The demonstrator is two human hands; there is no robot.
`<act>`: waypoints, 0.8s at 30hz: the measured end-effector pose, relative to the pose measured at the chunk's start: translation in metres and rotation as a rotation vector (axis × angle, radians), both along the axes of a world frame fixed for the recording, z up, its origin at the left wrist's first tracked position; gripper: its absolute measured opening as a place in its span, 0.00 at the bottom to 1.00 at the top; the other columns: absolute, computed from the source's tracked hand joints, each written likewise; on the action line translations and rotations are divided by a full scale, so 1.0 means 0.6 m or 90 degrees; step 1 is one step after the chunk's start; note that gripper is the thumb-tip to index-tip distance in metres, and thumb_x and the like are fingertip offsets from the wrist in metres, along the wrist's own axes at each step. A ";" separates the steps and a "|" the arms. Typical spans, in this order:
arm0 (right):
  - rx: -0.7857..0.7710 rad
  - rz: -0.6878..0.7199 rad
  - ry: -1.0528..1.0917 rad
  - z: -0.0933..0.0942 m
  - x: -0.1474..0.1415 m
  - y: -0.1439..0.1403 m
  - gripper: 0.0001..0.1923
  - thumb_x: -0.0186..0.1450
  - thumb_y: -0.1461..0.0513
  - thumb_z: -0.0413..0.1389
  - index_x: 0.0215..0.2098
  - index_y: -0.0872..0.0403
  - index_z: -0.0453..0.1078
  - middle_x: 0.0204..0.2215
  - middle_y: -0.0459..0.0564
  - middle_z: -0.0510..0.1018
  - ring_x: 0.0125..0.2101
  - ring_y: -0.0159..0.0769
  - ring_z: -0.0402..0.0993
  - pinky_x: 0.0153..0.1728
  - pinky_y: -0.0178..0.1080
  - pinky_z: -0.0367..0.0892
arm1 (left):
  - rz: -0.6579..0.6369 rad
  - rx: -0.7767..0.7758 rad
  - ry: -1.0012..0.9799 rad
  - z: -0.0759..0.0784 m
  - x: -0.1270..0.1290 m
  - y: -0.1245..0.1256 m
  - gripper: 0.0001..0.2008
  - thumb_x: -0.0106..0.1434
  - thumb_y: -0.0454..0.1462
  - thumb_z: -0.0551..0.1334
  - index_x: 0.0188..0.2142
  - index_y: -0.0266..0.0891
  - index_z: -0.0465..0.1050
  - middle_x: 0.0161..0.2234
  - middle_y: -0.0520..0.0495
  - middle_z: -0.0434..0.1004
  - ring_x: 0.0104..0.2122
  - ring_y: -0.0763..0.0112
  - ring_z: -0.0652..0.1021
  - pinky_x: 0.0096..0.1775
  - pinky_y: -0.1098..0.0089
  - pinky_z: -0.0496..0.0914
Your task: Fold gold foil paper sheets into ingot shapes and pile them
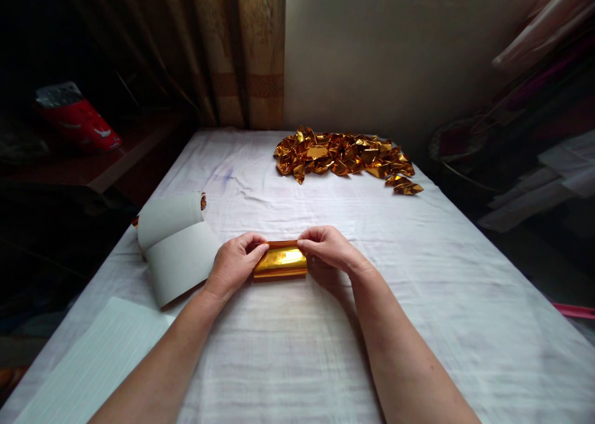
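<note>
Between my hands, a shiny gold foil sheet [281, 260] is curled over near the middle of the table. My left hand [237, 258] pinches its upper left corner with thumb and fingers. At the upper right corner, my right hand [331, 247] grips the foil the same way. The sheet's lower edge also bends up a little. Left of my left hand lies a curled stack of white-backed sheets [179, 244], with bits of gold showing at its ends. Farther back sits a pile of folded gold foil pieces [344, 154].
A white cloth [279, 362] covers the table. Pale lined paper [102, 362] lies at the front left. On a dark side surface stands a red container [83, 123]. A curtain [251, 52] hangs behind, and clothes [558, 170] hang at the right.
</note>
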State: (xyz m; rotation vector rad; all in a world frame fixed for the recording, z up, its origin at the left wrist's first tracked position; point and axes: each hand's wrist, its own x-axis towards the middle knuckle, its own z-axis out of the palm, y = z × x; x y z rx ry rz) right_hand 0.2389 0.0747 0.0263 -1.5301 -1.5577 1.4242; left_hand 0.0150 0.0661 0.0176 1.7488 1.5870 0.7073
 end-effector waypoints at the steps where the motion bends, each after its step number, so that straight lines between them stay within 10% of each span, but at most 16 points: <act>1: 0.010 -0.003 -0.012 0.000 -0.001 0.000 0.07 0.57 0.60 0.56 0.26 0.56 0.73 0.18 0.42 0.72 0.19 0.26 0.64 0.22 0.29 0.58 | 0.004 0.000 0.005 0.002 0.001 0.001 0.10 0.58 0.44 0.60 0.33 0.43 0.77 0.31 0.53 0.81 0.31 0.68 0.79 0.36 0.71 0.69; 15: 0.167 -0.089 -0.367 -0.005 -0.011 0.005 0.11 0.62 0.57 0.54 0.32 0.48 0.78 0.28 0.45 0.80 0.30 0.33 0.73 0.31 0.33 0.60 | -0.049 0.139 0.284 0.008 0.027 0.029 0.06 0.62 0.41 0.60 0.34 0.46 0.76 0.33 0.50 0.80 0.39 0.62 0.76 0.41 0.67 0.67; 24: 0.190 -0.107 -0.451 -0.008 -0.021 0.003 0.08 0.61 0.59 0.56 0.39 0.48 0.74 0.33 0.45 0.79 0.32 0.34 0.71 0.32 0.34 0.58 | -0.080 0.190 0.247 -0.008 0.026 0.035 0.07 0.61 0.37 0.62 0.37 0.47 0.78 0.43 0.48 0.75 0.44 0.63 0.73 0.49 0.63 0.66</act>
